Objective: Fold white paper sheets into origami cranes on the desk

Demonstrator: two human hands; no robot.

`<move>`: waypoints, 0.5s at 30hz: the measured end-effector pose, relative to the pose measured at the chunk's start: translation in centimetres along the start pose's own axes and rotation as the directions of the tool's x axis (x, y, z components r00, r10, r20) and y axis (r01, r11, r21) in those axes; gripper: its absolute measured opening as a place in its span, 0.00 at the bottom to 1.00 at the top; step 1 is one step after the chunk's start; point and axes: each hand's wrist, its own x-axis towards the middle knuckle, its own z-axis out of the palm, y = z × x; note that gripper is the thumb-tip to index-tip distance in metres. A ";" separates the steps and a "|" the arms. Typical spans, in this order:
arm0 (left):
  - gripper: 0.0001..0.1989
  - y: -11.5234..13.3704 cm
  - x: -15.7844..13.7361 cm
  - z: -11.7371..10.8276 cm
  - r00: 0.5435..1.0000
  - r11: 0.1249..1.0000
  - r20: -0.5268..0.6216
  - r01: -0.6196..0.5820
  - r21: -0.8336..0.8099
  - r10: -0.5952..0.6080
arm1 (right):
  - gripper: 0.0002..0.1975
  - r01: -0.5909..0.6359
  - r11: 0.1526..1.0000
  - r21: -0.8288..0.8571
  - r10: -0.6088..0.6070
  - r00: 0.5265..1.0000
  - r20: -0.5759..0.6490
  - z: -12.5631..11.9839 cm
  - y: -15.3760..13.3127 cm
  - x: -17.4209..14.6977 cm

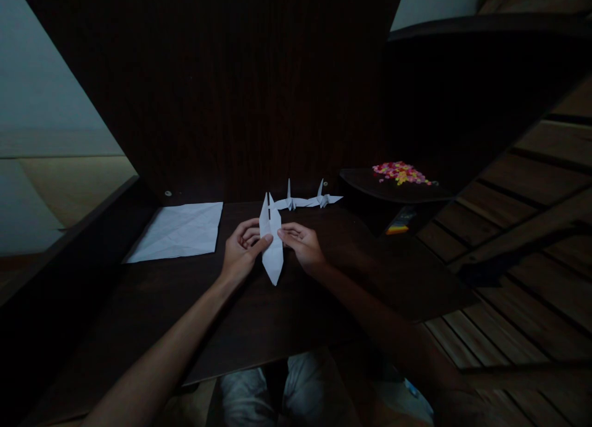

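Between my two hands is a folded white paper [272, 257], long and narrow, with two thin points at its far end and a blunt tip toward me. My left hand [246, 245] pinches its left edge, thumb on top and fingers curled beneath. On the opposite edge, my right hand [303, 245] grips it the same way. Just beyond stand two folded paper cranes, the nearer crane [290, 201] partly behind the held paper and the other crane [325, 199] to its right. Left of my hands lies a creased white sheet [180, 230].
The dark wooden desk [259, 328] has a tall back panel [259, 94] and a raised left side [69, 242]. At right, a small rounded shelf [393, 193] bears a heap of pink and yellow bits [401, 173]. A rainbow-edged packet [400, 222] sits beneath it.
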 end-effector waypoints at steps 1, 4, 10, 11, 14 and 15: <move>0.23 0.0 0.0 0.0 1.000 1.000 0.009 0.005 0.013 -0.005 | 0.14 0.008 1.000 0.000 -0.008 1.000 0.005 0.0 0.1 0.0; 0.19 -0.1 -0.1 -0.1 0.999 0.998 0.020 0.038 0.048 -0.039 | 0.14 0.082 0.996 -0.040 -0.082 0.997 0.000 -0.1 0.3 0.0; 0.19 -0.1 -0.1 -0.2 0.990 0.989 0.015 0.139 -0.047 -0.138 | 0.17 0.098 0.993 -0.064 -0.101 0.993 -0.057 0.1 -0.1 0.1; 0.19 0.0 -0.1 -0.2 0.988 0.986 0.018 0.152 -0.063 -0.151 | 0.18 0.071 0.996 -0.058 -0.074 0.996 -0.054 0.1 -0.1 0.1; 0.19 0.3 -0.2 -0.1 0.983 0.980 0.021 0.183 -0.077 -0.182 | 0.16 0.020 0.997 -0.078 -0.020 1.000 -0.003 0.2 -0.4 0.0; 0.18 0.3 -0.2 -0.1 0.982 0.979 0.021 0.191 -0.072 -0.190 | 0.15 0.019 0.996 -0.088 -0.018 1.000 0.015 0.2 -0.5 -0.1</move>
